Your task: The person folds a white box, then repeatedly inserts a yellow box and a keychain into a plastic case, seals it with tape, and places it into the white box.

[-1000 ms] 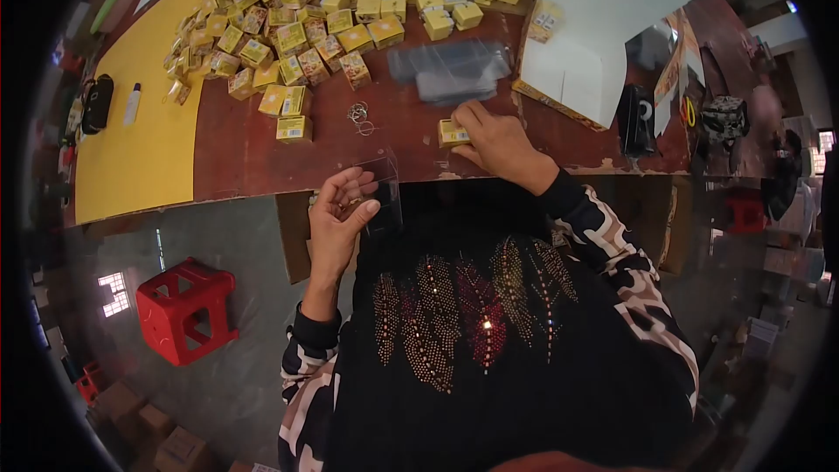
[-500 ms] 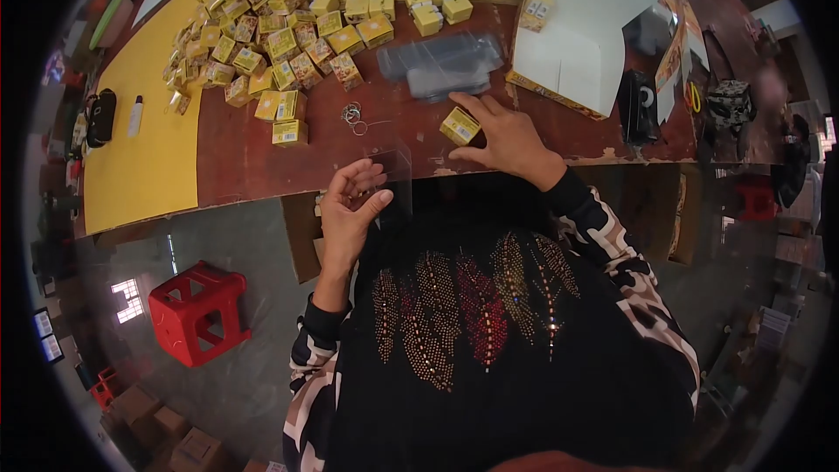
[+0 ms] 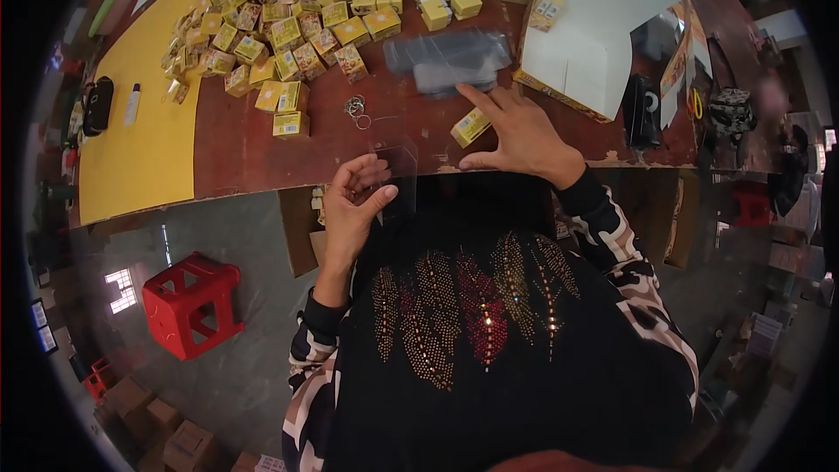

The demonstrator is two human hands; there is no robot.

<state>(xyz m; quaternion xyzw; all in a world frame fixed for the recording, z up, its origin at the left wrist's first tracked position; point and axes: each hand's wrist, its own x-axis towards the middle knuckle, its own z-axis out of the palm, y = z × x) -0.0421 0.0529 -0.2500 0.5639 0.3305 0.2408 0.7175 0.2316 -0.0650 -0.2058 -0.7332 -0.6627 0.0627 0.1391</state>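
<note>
Head view: the right hand point(image 3: 527, 138) has let go of the box point(image 3: 471, 127); its grip is spread open beside it, so the box seems to rest unheld on the counter point(image 3: 245, 144). Nearer the person and left of the box, the left hand point(image 3: 350, 214) loosely grips a clear case point(image 3: 405, 177). Clear sheets point(image 3: 447, 59) lie beyond the box.

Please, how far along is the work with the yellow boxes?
Possibly done: the yellow item in the white open box. In hand: the left hand holds a clear plastic piece; the right hand is open at one yellow box. Apparently left: the piled yellow boxes and flat clear sheets.
</note>
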